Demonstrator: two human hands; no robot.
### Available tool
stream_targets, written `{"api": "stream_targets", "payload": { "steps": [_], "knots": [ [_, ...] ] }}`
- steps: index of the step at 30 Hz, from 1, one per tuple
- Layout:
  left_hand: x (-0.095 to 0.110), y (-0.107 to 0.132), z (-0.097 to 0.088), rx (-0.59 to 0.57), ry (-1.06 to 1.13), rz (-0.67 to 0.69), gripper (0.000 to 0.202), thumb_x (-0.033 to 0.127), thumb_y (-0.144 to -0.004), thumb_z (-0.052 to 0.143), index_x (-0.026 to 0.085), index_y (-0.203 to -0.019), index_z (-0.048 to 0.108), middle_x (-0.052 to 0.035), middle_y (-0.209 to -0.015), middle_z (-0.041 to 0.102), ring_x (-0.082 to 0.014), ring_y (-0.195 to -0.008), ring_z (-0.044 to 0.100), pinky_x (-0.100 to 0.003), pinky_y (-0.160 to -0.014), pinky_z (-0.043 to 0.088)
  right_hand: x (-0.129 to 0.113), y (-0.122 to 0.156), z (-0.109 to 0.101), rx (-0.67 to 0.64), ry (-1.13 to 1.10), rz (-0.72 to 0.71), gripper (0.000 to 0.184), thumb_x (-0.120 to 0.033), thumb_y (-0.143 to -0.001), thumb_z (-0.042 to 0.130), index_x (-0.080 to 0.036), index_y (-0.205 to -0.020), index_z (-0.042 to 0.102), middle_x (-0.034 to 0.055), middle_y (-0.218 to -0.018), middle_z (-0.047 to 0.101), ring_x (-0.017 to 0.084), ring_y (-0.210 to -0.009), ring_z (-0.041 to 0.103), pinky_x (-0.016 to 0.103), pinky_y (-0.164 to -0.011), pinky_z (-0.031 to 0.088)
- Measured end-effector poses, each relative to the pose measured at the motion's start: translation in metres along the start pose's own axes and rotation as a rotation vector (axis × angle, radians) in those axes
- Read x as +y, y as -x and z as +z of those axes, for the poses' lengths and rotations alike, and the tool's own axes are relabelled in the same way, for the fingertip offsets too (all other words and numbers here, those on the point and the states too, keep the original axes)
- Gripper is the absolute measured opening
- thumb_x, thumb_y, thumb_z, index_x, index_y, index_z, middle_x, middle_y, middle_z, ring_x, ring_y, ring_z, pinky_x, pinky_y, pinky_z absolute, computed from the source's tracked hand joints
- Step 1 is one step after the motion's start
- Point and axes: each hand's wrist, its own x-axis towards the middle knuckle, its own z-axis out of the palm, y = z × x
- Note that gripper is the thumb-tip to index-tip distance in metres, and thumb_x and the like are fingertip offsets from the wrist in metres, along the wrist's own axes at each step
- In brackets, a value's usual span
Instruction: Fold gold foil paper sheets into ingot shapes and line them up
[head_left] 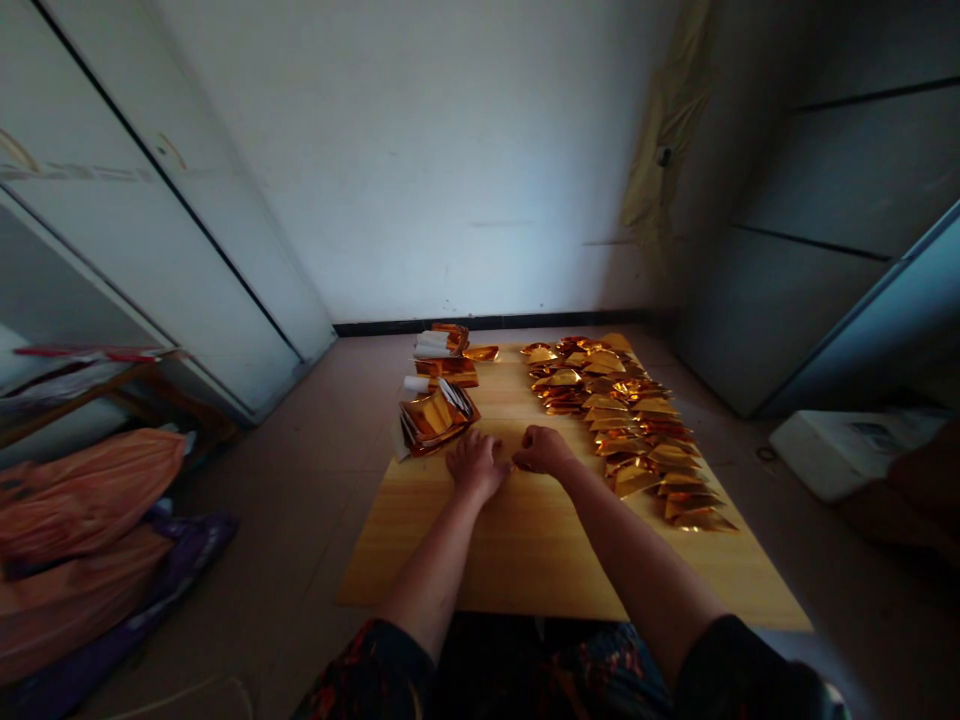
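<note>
Both my hands rest side by side on a low yellow wooden table (540,560). My left hand (475,463) has its fingers curled down, pressing on the tabletop just below a loose stack of gold foil sheets (436,417). My right hand (544,449) is closed in a pinch beside it; what lies under the fingers is too small and dark to make out. A long row of several folded gold foil pieces (637,425) runs along the table's right side.
More foil stacks and white paper rolls (444,352) sit at the table's far end. Orange and purple plastic bags (82,540) lie on the floor at left under a shelf. A white box (847,450) sits on the floor at right. A wall stands behind.
</note>
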Motion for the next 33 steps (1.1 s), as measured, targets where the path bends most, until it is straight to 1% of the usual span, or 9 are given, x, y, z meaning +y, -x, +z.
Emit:
{"api": "stream_targets", "payload": {
  "steps": [2, 4, 9, 12, 17, 21, 25, 28, 33],
  "knots": [
    [0.0, -0.001, 0.001, -0.024, 0.002, -0.003, 0.049, 0.05, -0.07, 0.064, 0.034, -0.115, 0.055, -0.0042, -0.148, 0.029, -0.0278, -0.136, 0.025, -0.052, -0.107, 0.02, -0.005, 0.001, -0.001, 0.016, 0.107, -0.015, 0.026, -0.027, -0.056, 0.073, -0.018, -0.078, 0.064, 0.0019, -0.073, 0.066, 0.013, -0.064, 0.056, 0.02, -0.05, 0.032],
    [0.0, -0.001, 0.002, -0.037, 0.009, -0.002, 0.049, 0.05, -0.071, 0.063, 0.035, -0.117, 0.054, -0.0043, -0.149, 0.027, -0.0276, -0.137, 0.022, -0.054, -0.108, 0.018, -0.008, 0.002, -0.002, 0.018, 0.156, -0.008, 0.029, -0.029, -0.056, 0.074, -0.018, -0.082, 0.064, 0.0034, -0.078, 0.067, 0.014, -0.068, 0.057, 0.02, -0.05, 0.031],
    [-0.001, 0.0, 0.004, -0.034, 0.022, 0.005, 0.048, 0.048, -0.072, 0.063, 0.037, -0.117, 0.053, -0.0022, -0.149, 0.028, -0.0272, -0.139, 0.019, -0.054, -0.109, 0.017, -0.005, 0.002, -0.002, 0.021, 0.09, 0.039, 0.02, -0.016, -0.061, 0.067, -0.017, -0.08, 0.064, 0.0021, -0.073, 0.067, 0.012, -0.061, 0.056, 0.019, -0.048, 0.031],
    [-0.002, 0.0, 0.006, -0.024, 0.041, 0.003, 0.047, 0.046, -0.071, 0.064, 0.038, -0.116, 0.054, -0.002, -0.149, 0.027, -0.0272, -0.139, 0.018, -0.056, -0.109, 0.016, 0.001, 0.001, 0.0, 0.053, 0.077, 0.044, 0.018, -0.01, -0.061, 0.064, -0.017, -0.078, 0.064, 0.0025, -0.074, 0.067, 0.011, -0.063, 0.057, 0.019, -0.05, 0.032],
    [-0.003, -0.001, 0.01, -0.011, 0.062, 0.001, 0.046, 0.045, -0.07, 0.064, 0.038, -0.115, 0.054, -0.0019, -0.149, 0.027, -0.0259, -0.14, 0.017, -0.055, -0.11, 0.014, 0.007, 0.005, 0.002, 0.109, 0.062, 0.065, 0.018, -0.01, -0.07, 0.056, -0.017, -0.084, 0.064, 0.0027, -0.072, 0.067, 0.012, -0.063, 0.057, 0.019, -0.053, 0.033],
    [-0.004, -0.002, 0.012, -0.015, 0.061, 0.003, 0.046, 0.044, -0.071, 0.063, 0.038, -0.115, 0.054, -0.0018, -0.15, 0.025, -0.0252, -0.141, 0.015, -0.055, -0.11, 0.013, 0.008, 0.011, -0.001, 0.079, 0.051, -0.005, 0.019, -0.016, -0.066, 0.065, -0.018, -0.084, 0.064, 0.0021, -0.076, 0.067, 0.013, -0.068, 0.058, 0.02, -0.056, 0.035],
    [-0.004, -0.001, 0.011, -0.026, 0.047, -0.004, 0.045, 0.045, -0.073, 0.062, 0.037, -0.117, 0.054, -0.0027, -0.151, 0.024, -0.026, -0.141, 0.015, -0.055, -0.11, 0.014, 0.004, 0.015, -0.004, 0.04, 0.091, -0.066, 0.027, -0.024, -0.063, 0.074, -0.016, -0.086, 0.062, 0.0036, -0.083, 0.067, 0.014, -0.074, 0.058, 0.02, -0.061, 0.036],
    [-0.002, 0.0, 0.008, -0.034, 0.039, 0.003, 0.046, 0.045, -0.074, 0.062, 0.037, -0.118, 0.053, -0.0028, -0.151, 0.024, -0.0275, -0.14, 0.016, -0.056, -0.109, 0.015, -0.001, 0.016, -0.004, 0.039, 0.147, -0.049, 0.028, -0.022, -0.063, 0.076, -0.017, -0.087, 0.062, 0.0043, -0.087, 0.066, 0.015, -0.079, 0.058, 0.021, -0.063, 0.037],
    [0.0, 0.0, 0.005, -0.044, 0.022, 0.0, 0.046, 0.045, -0.074, 0.062, 0.037, -0.118, 0.053, -0.0027, -0.151, 0.025, -0.0292, -0.14, 0.017, -0.056, -0.109, 0.016, -0.004, 0.016, -0.006, 0.019, 0.157, -0.015, 0.027, -0.015, -0.061, 0.075, -0.017, -0.084, 0.062, 0.0033, -0.084, 0.066, 0.014, -0.077, 0.058, 0.02, -0.062, 0.036]
  ]
}}
